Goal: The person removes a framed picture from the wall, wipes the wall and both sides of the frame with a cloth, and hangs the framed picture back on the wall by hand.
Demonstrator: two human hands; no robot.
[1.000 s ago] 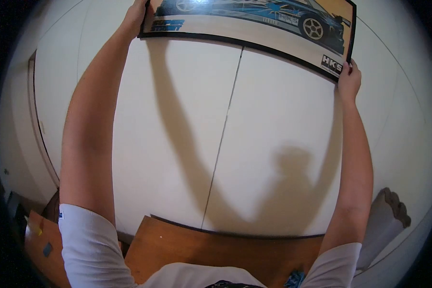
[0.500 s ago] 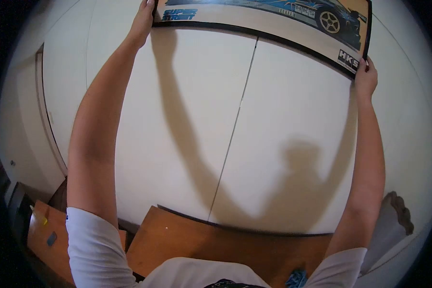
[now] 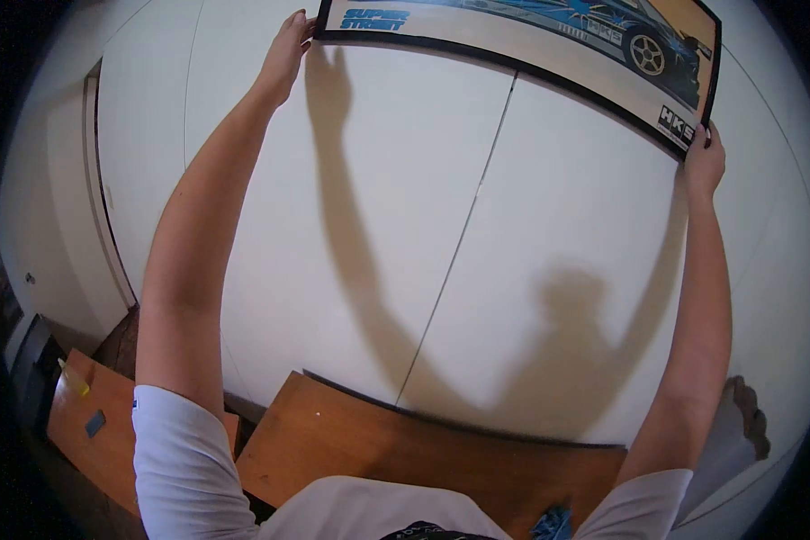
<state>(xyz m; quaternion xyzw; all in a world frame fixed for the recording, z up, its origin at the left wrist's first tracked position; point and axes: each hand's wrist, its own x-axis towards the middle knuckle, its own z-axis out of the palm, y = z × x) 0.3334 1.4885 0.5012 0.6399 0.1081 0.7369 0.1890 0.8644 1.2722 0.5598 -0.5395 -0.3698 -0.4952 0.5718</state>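
A black-framed car poster (image 3: 477,40) is up against the white wall panels, its top cut off by the view's upper edge. It shows a blue car and the words "SUPER STREET" and "HKS". My right hand (image 3: 706,162) grips the frame at its lower right corner, thumb in front. At the lower left corner is my left hand (image 3: 288,58), its fingers apart and right by the frame's side edge. Whether those fingertips still touch the frame is hard to see. Both arms are raised high.
Below stands a wooden surface (image 3: 333,441) with a crumpled blue cloth (image 3: 552,522) on it. Another wooden top (image 3: 121,432) at left holds a yellow-capped bottle (image 3: 74,378) and a small dark slab (image 3: 95,424). A door (image 3: 54,207) is at far left.
The poster and both hands appear shifted right and slightly down in the view, as does much of the background. My left hand's fingers have loosened from the frame edge.
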